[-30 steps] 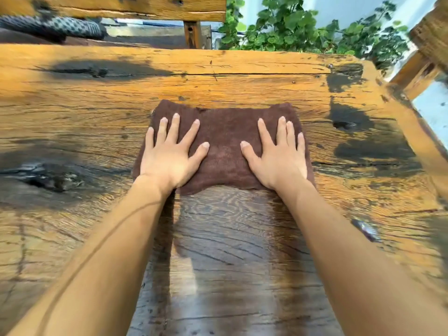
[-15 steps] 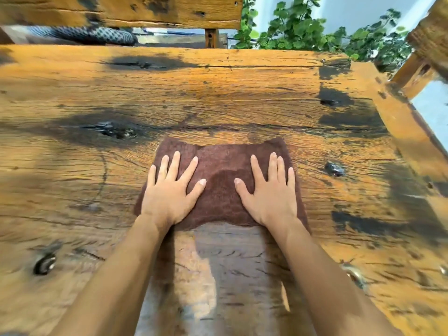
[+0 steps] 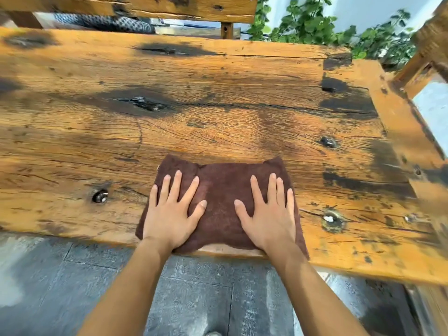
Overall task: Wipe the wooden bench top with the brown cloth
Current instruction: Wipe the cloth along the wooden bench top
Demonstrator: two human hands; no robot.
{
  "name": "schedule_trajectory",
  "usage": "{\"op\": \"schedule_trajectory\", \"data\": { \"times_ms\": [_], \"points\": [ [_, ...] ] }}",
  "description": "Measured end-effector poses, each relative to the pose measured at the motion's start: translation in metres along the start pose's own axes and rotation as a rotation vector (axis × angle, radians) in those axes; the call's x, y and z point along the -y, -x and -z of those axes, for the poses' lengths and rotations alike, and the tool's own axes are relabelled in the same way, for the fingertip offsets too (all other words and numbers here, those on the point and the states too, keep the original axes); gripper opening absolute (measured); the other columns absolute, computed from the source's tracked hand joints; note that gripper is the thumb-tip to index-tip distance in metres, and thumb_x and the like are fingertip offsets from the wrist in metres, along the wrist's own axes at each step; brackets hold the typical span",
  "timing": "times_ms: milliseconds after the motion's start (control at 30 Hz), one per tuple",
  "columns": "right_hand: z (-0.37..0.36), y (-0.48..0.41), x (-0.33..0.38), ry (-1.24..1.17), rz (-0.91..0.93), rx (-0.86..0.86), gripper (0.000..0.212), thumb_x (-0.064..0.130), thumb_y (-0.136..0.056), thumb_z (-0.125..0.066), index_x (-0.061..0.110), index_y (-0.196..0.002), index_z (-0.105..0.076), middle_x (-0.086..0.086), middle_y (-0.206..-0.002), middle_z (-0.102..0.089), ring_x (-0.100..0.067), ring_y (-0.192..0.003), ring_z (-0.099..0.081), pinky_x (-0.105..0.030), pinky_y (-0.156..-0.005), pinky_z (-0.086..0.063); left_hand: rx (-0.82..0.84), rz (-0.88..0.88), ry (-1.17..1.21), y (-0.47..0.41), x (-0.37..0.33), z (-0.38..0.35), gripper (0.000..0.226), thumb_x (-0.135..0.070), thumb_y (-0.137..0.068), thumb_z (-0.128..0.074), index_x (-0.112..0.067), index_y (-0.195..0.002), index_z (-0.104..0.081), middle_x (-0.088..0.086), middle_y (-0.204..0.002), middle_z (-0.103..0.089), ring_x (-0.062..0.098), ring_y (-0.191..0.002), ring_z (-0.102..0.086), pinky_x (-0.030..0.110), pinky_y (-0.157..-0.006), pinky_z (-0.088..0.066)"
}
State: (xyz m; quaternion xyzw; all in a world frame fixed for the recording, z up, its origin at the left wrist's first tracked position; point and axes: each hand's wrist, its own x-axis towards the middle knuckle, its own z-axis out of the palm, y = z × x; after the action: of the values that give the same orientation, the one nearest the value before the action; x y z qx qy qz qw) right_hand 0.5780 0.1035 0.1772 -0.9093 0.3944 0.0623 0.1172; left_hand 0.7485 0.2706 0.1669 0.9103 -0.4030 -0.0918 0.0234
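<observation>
The brown cloth (image 3: 220, 190) lies flat on the wooden bench top (image 3: 218, 112), at its near edge. My left hand (image 3: 172, 212) presses palm-down on the cloth's left half, fingers spread. My right hand (image 3: 269, 214) presses flat on the right half in the same way. The cloth's near corners hang slightly over the bench's front edge. The wood is orange-brown with dark stains, knots and metal bolt heads.
The bench backrest (image 3: 169, 6) runs along the top of the view. A wooden armrest (image 3: 431, 52) rises at the right. Green plants (image 3: 327, 27) stand behind the bench. Grey stone floor (image 3: 72, 287) lies below the front edge.
Both hands have dragged the cloth toward me, from the middle of the bench top to its front edge. The floor has come into view.
</observation>
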Motion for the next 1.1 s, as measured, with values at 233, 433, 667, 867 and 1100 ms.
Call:
{"op": "schedule_trajectory", "data": {
  "times_ms": [233,433,667,867,1100],
  "points": [
    [-0.012,0.041,0.010,-0.041,-0.020,-0.085,0.081,0.075,-0.098,-0.012,0.034,-0.168,-0.007,-0.016,-0.174,0.008,-0.030,-0.162,0.011,-0.052,-0.129,0.006,-0.067,-0.003,0.018,0.042,0.008,-0.009,0.068,-0.076,-0.099,-0.007,-0.051,-0.162,-0.006,0.000,-0.175,0.002,0.025,-0.162,0.006,0.051,-0.129,-0.001],
    [-0.003,0.049,0.013,0.016,-0.044,0.035,0.085,0.077,-0.091,0.001,0.036,-0.164,0.016,-0.014,-0.169,0.030,-0.027,-0.157,0.030,-0.051,-0.128,0.014,-0.078,0.003,0.026,0.045,0.010,-0.014,0.067,-0.076,-0.100,-0.016,-0.051,-0.162,-0.012,0.001,-0.175,-0.005,0.026,-0.162,0.001,0.050,-0.129,-0.003],
    [-0.008,0.041,0.012,-0.020,-0.044,-0.023,0.085,0.080,-0.094,-0.010,0.039,-0.166,0.003,-0.012,-0.172,0.022,-0.027,-0.158,0.026,-0.051,-0.129,0.011,-0.069,0.059,0.049,0.035,0.005,-0.010,0.070,-0.082,-0.096,-0.012,-0.055,-0.160,-0.002,-0.004,-0.174,0.010,0.021,-0.160,0.016,0.049,-0.129,0.005],
    [-0.006,0.024,0.015,-0.039,-0.112,-0.029,0.086,0.085,-0.092,-0.003,0.041,-0.165,0.000,-0.010,-0.173,0.017,-0.026,-0.159,0.022,-0.052,-0.129,0.007,-0.056,0.080,0.053,0.015,0.006,-0.006,0.073,-0.083,-0.096,-0.016,-0.052,-0.162,-0.011,-0.001,-0.175,0.001,0.025,-0.161,0.005,0.052,-0.129,-0.004],
    [0.006,-0.050,0.020,-0.013,-0.165,0.040,0.083,0.083,-0.091,-0.001,0.042,-0.160,0.024,-0.009,-0.167,0.035,-0.026,-0.154,0.037,-0.051,-0.127,0.017,-0.024,0.074,0.050,-0.060,0.010,0.001,0.073,-0.086,-0.093,-0.004,-0.056,-0.159,0.006,-0.003,-0.172,0.020,0.023,-0.158,0.022,0.049,-0.128,0.010]
  ]
}}
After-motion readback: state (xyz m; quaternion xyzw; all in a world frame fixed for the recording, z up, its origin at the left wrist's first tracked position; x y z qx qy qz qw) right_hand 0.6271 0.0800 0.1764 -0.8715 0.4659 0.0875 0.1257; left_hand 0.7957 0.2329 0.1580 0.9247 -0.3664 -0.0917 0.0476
